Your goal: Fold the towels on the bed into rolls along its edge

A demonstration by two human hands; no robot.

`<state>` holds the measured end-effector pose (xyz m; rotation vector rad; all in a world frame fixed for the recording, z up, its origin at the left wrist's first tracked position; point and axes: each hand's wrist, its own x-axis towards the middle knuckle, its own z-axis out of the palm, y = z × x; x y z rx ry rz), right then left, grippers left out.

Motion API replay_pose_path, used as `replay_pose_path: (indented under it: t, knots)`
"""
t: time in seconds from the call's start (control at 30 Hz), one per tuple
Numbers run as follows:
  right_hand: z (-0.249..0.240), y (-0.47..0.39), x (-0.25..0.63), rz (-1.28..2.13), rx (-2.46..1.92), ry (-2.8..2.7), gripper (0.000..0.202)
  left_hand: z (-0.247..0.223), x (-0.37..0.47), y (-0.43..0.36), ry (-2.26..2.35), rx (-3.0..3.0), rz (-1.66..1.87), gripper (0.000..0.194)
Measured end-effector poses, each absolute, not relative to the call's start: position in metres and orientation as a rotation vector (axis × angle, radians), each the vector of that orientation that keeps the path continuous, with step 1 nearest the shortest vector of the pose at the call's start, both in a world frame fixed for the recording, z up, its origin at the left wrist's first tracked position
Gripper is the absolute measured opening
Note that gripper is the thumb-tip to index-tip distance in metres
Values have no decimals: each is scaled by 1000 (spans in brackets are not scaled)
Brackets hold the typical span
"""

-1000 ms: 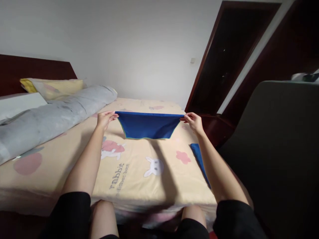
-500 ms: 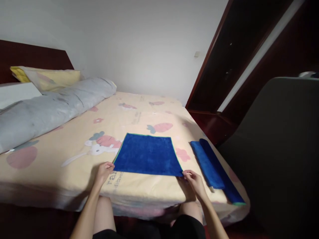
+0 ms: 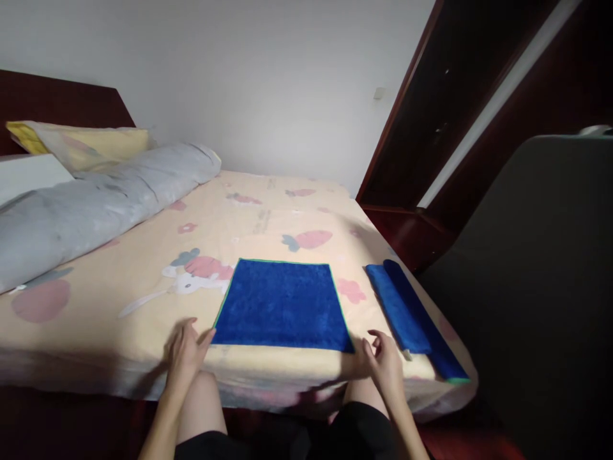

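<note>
A blue towel [image 3: 285, 305] with a green edge lies flat on the bed near its front edge. Beside the towel's near left corner is my left hand [image 3: 188, 348], fingers apart and holding nothing. My right hand [image 3: 384, 361] hovers just off the near right corner, its thumb and fingers parted and nothing between them. Further right, two blue rolled or folded towels lie side by side: a shorter, lighter one [image 3: 396, 310] and a longer, darker one [image 3: 426, 326] with a green end.
The bed's patterned sheet [image 3: 268, 236] spreads out ahead. A long grey roll [image 3: 129, 191] and a yellow pillow [image 3: 110, 145] lie at the left by the headboard [image 3: 62, 102]. On the right stands a dark chair back [image 3: 531, 255]. Behind it are dark wooden doors [image 3: 460, 83].
Both hands have let go of the towel's near corners and moved outward. The towel's near edge now lies closer to me, flat on the bed. The view has shifted slightly.
</note>
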<state>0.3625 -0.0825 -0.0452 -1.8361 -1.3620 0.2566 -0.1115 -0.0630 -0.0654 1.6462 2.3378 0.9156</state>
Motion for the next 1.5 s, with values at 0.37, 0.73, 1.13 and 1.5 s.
replay_pose_path:
  t: [0.37,0.73,1.13,1.5]
  knots:
    - [-60,-25,201,205,-1628,-2187,58,-66,41,-22,1761,2392,560,58]
    - [-97,-63,344,73,-1971,-2102,80,-78,-58,-65,2008,2252,223,62]
    - [-61,19,204,163,-1749,-2352,57,-58,49,24,1918,2369,316,55]
    - [-89,14,327,38,-2034,-2089,73,-82,-52,3,2202,2298,367,57]
